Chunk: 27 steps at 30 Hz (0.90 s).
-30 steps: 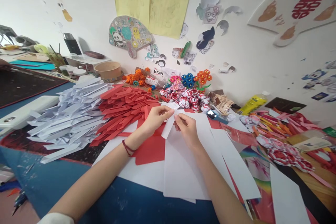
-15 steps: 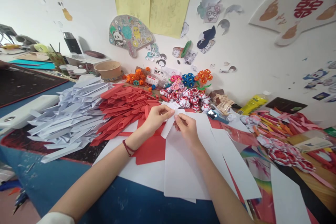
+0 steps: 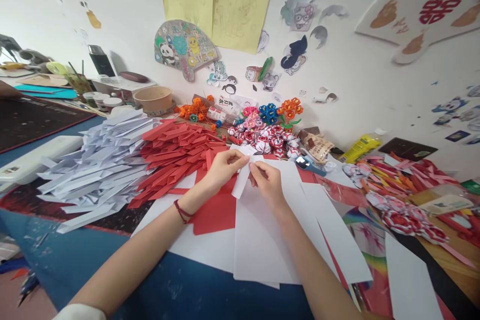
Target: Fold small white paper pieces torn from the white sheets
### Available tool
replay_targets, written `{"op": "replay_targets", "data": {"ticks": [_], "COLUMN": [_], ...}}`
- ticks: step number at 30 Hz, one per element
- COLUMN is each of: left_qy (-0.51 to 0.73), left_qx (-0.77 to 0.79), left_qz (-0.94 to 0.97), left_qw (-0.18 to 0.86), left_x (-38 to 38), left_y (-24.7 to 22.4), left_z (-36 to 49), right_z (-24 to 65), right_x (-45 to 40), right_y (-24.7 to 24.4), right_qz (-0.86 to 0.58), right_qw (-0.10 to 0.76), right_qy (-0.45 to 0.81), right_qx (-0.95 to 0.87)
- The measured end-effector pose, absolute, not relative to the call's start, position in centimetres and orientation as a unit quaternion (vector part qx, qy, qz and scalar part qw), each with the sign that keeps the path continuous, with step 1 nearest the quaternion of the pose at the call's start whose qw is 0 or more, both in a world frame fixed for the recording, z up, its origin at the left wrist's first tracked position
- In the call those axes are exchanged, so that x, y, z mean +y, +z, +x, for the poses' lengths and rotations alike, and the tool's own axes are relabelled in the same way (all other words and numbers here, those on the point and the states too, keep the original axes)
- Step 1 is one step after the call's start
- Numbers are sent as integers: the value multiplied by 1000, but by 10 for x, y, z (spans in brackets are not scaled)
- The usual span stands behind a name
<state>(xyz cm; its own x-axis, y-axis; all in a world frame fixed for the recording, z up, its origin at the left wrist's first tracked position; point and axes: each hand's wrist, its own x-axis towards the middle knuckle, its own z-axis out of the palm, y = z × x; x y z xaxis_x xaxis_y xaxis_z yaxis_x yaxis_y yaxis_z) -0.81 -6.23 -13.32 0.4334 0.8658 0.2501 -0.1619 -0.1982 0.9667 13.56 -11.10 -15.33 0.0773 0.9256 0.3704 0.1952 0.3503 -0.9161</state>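
Observation:
Between my two hands is a narrow strip of white paper (image 3: 240,186), its lower end hanging down to the left. My left hand (image 3: 226,167) pinches the strip near its upper part, thumb pointing right. Close beside it, my right hand (image 3: 267,180) grips the same strip between thumb and fingertips. Below them lie white paper sheets (image 3: 268,240) and a red sheet (image 3: 213,215). Left of my hands is a heap of folded red paper strips (image 3: 176,155), and further left a heap of folded white paper strips (image 3: 101,165).
Red and white paper flowers (image 3: 272,139) sit by the wall, with a smartwatch (image 3: 304,162) nearby. A yellow bottle (image 3: 360,147) and coloured strips (image 3: 405,172) lie right. A brown paper bowl (image 3: 153,100) stands back left. Part of another person's arm (image 3: 8,91) shows at the left edge.
The strip's hanging end has shifted slightly to the right. Both hands keep their pinch in nearly the same place, and the whole view has moved very slightly.

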Motion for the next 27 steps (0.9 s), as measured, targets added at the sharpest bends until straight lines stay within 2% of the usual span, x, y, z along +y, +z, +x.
{"op": "replay_targets", "data": {"ticks": [12, 20, 27], "left_qy": [367, 379, 377], "left_qx": [339, 323, 316], "left_qz": [729, 669, 647], "left_qw": [467, 552, 583], "left_x": [-58, -64, -64], "left_y": [-136, -130, -130], "left_z": [-13, -12, -13], "right_z": [143, 144, 144], "right_x": [-109, -108, -108], "right_y": [-152, -152, -152], "right_qz": [-472, -468, -453], "right_qw": [604, 600, 597], "right_qy": [330, 346, 362], "right_qx": [-551, -549, -554]}}
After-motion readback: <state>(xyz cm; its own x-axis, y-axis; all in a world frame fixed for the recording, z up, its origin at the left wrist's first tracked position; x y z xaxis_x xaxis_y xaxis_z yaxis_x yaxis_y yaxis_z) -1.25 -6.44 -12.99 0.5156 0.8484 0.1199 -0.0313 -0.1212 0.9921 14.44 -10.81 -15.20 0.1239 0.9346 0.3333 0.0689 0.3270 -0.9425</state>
